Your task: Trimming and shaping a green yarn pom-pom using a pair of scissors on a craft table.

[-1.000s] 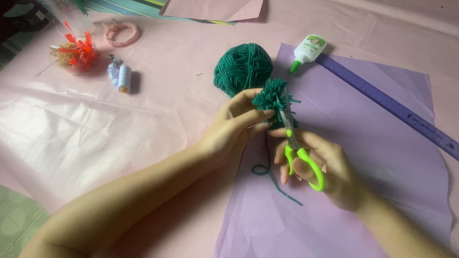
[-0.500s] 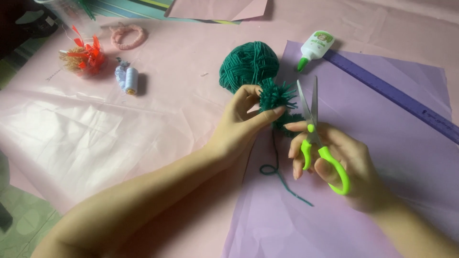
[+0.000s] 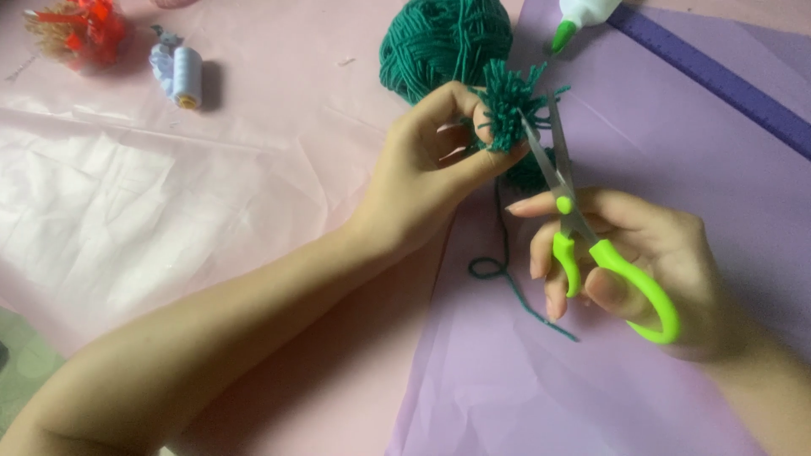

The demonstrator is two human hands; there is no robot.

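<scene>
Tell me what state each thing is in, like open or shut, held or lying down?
Scissors: open, held in the right hand, blades at the pompom.
Pompom: fluffy, pinched in the left hand.
Yarn ball: wound up, lying on the table.
Glue bottle: lying on its side, green tip on.
Thread spool: lying on its side.
Ruler: lying flat.
Loose yarn strand: lying on the purple paper.

Green pompom (image 3: 509,108) — between open scissors (image 3: 583,232)
</scene>
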